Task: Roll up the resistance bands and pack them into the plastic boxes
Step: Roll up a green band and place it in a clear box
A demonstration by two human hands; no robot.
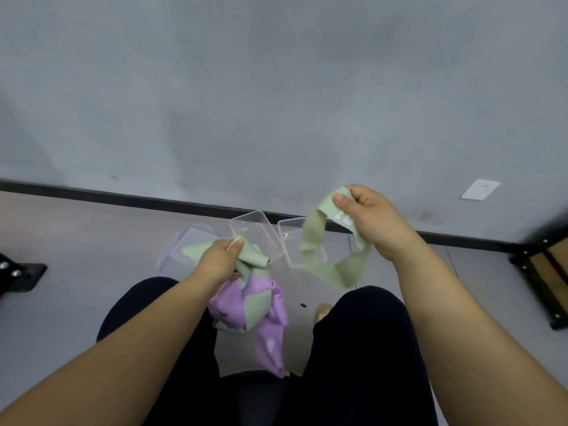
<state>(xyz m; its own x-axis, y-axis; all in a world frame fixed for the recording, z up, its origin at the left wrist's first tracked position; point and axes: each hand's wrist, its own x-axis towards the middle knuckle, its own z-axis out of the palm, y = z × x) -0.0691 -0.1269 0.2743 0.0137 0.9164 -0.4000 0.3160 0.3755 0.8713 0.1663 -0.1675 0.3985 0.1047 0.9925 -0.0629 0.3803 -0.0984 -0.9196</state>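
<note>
Green fabric band loop (pixel 310 241) pinched by right hand (pixel 373 224); left hand (pixel 218 260) grips bunched purple-and-green bands (pixel 270 329); clear plastic boxes (pixel 252 224) farther off on floor.

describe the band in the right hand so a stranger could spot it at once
Find the black baseboard under the grey wall, with clear plastic boxes on the floor before it. Above them the right hand pinches a pale green band hanging as one open loop. The left hand grips a crumpled green and purple bunch instead.
</note>
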